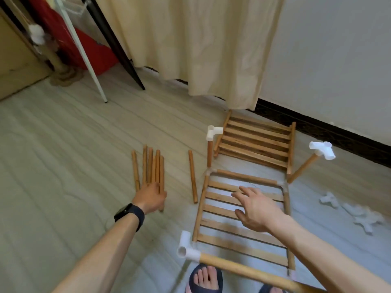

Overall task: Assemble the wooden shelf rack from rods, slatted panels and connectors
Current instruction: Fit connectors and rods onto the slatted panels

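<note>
Pale wood-grain floor [63,155] under a cream curtain [201,49] carries the half-built frame: a slatted panel [224,227] edged by round rods in smooth white connectors [187,248]. The left hand [151,197] lies on the loose rod bundle [150,166]; whether it grips one I cannot tell. The right hand [257,210] hovers over the slats, fingers spread and empty. Probably fetching an upright, which must then seat squarely in a socket.

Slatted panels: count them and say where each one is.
2. The near panel lies flat inside the rod frame, below the right hand. The far panel sits beyond it, by the curtain. No other panel shows.
</note>
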Available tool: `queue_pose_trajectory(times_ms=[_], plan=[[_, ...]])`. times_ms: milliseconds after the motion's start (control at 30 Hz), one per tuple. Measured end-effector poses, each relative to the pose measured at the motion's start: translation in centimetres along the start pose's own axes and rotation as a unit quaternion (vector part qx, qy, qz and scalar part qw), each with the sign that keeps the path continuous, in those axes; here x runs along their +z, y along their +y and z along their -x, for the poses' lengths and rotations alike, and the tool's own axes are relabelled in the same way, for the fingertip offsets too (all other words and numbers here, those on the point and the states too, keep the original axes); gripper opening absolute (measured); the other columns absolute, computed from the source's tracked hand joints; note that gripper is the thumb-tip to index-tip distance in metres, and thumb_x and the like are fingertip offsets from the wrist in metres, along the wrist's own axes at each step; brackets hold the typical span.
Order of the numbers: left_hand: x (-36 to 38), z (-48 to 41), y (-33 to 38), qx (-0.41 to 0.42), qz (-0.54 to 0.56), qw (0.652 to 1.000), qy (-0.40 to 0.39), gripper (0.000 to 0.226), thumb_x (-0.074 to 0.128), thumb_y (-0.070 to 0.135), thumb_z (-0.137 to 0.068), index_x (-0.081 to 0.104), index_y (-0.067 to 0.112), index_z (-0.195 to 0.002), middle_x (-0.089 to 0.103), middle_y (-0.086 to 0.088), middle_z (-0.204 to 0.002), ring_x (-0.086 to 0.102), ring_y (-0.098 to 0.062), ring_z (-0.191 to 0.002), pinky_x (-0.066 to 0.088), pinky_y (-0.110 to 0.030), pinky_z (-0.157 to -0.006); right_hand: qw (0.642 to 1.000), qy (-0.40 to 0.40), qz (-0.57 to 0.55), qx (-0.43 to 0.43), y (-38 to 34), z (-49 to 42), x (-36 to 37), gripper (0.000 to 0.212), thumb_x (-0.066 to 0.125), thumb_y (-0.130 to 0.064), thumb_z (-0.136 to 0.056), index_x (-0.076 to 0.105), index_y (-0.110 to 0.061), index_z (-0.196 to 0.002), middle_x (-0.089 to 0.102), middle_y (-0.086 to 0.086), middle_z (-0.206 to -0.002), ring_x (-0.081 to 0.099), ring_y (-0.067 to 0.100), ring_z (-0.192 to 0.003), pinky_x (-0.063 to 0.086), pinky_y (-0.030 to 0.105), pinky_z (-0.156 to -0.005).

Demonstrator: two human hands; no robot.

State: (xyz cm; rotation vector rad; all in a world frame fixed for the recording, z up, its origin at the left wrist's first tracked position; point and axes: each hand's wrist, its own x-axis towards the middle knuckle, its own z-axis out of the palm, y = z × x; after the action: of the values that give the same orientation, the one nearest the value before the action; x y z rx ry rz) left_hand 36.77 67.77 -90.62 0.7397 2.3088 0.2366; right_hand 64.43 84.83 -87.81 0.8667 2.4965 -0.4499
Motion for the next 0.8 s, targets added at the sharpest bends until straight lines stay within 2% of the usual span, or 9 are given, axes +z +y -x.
queue_pose_trajectory(times_ms=[133,267,433,533,633,700,800], plan=[[1.3,-4.5,-4.2,-0.097,-0.006,0.995,-0.006,0.055,0.049,0.045,-0.097,0.042,0.018,-0.145,0.034,-0.016,-0.152,0.047,-0.038,-0.130,0.042,-0.044,-0.110,0.996,-0.074,0.055,-0.019,-0.5,-6.4,3.1,0.065,0.038,-0.048,-0.101,0.011,-0.032,-0.159,-0.003,0.004,-0.168,-0.001,0.030,-0.154,0.017,0.048,-0.122],[3.1,-8.0,-7.4,-0.171,0.046,0.984,0.019,0.060,0.049,0.037,-0.097,0.032,0.013,-0.150,0.032,-0.017,-0.149,0.047,-0.039,-0.128,0.042,-0.043,-0.108,0.989,-0.125,0.079,-0.014,-0.5,-10.8,6.7,0.074,0.032,-0.058,-0.100,-0.011,-0.039,-0.157,-0.024,0.003,-0.165,-0.016,0.036,-0.152,0.006,0.061,-0.119],[4.8,-10.5,-9.7,-0.238,0.097,0.962,0.091,0.035,0.045,0.020,-0.102,0.044,0.001,-0.131,0.045,-0.026,-0.135,0.052,-0.043,-0.117,0.045,-0.043,-0.095,0.983,-0.160,0.086,-0.004,0.1,-11.6,10.4,0.078,0.026,-0.062,-0.100,-0.030,-0.040,-0.150,-0.043,0.003,-0.154,-0.029,0.039,-0.146,0.007,0.068,-0.115],[4.7,-11.4,-10.5,-0.243,0.104,0.958,0.108,0.027,0.047,0.019,-0.103,0.045,0.001,-0.122,0.054,-0.028,-0.127,0.056,-0.042,-0.112,0.045,-0.041,-0.086,0.984,-0.163,0.073,-0.009,0.3,-11.9,11.0,0.078,0.023,-0.064,-0.099,-0.033,-0.041,-0.148,-0.048,0.001,-0.151,-0.034,0.037,-0.144,0.007,0.067,-0.115],[4.6,-11.7,-10.3,-0.259,0.126,0.953,0.089,0.033,0.051,0.020,-0.102,0.044,0.000,-0.128,0.055,-0.027,-0.128,0.057,-0.041,-0.114,0.043,-0.037,-0.082,0.982,-0.171,0.077,-0.004,0.6,-11.9,11.2,0.078,0.022,-0.066,-0.099,-0.032,-0.041,-0.148,-0.048,0.000,-0.151,-0.035,0.036,-0.144,0.008,0.066,-0.116],[4.3,-11.7,-10.1,-0.270,0.136,0.951,0.072,0.033,0.049,0.020,-0.102,0.051,-0.001,-0.127,0.058,-0.025,-0.128,0.057,-0.040,-0.116,0.042,-0.033,-0.080,0.981,-0.179,0.081,-0.001,0.6,-11.7,11.0,0.079,0.024,-0.067,-0.099,-0.031,-0.041,-0.149,-0.046,-0.001,-0.152,-0.033,0.036,-0.145,0.011,0.065,-0.117],[3.4,-11.1,-10.4,-0.257,0.209,0.941,0.060,0.025,0.050,0.019,-0.102,0.066,0.000,-0.103,0.067,-0.023,-0.112,0.063,-0.036,-0.099,0.052,-0.036,-0.081,0.975,-0.210,0.075,0.006,0.1,-11.9,10.0,0.090,0.038,-0.068,-0.095,-0.026,-0.040,-0.152,-0.039,-0.001,-0.157,-0.024,0.038,-0.149,0.022,0.058,-0.119]])
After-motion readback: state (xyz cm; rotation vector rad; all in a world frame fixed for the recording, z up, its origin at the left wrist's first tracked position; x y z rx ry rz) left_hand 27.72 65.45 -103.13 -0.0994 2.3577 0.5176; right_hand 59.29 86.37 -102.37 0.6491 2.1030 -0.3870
